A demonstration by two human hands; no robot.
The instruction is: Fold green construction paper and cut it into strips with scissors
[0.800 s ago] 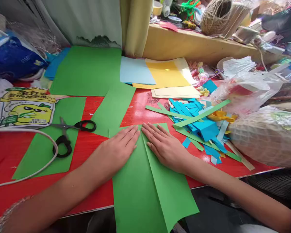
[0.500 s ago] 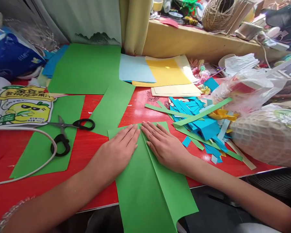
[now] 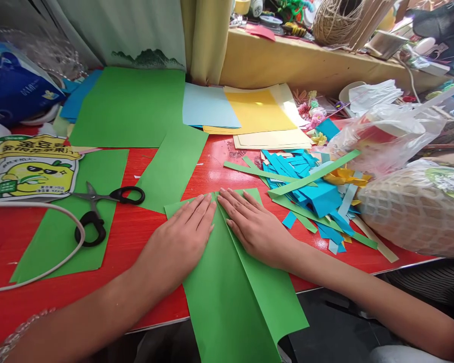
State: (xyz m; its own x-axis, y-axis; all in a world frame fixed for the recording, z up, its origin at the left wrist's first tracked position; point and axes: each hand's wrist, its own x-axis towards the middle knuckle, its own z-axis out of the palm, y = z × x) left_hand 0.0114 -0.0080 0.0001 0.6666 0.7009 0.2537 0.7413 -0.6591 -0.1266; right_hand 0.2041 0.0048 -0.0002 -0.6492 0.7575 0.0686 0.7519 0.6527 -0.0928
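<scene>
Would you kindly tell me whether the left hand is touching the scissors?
Apart: the head view shows a stretch of red table between the left hand and the scissors.

The paper (image 3: 227,297) is plain matt green, long and wide, lying towards six o'clock from the middle of the view. Its far end rests flat on the worktop (image 3: 215,159); its near part hangs out past the edge. A slanting line runs along it from the far end towards five o'clock, splitting it into two panels; whether crease or loose edge is hard to tell. The right panel ends at five o'clock, its near edge curled; the left runs out of view at six.
</scene>
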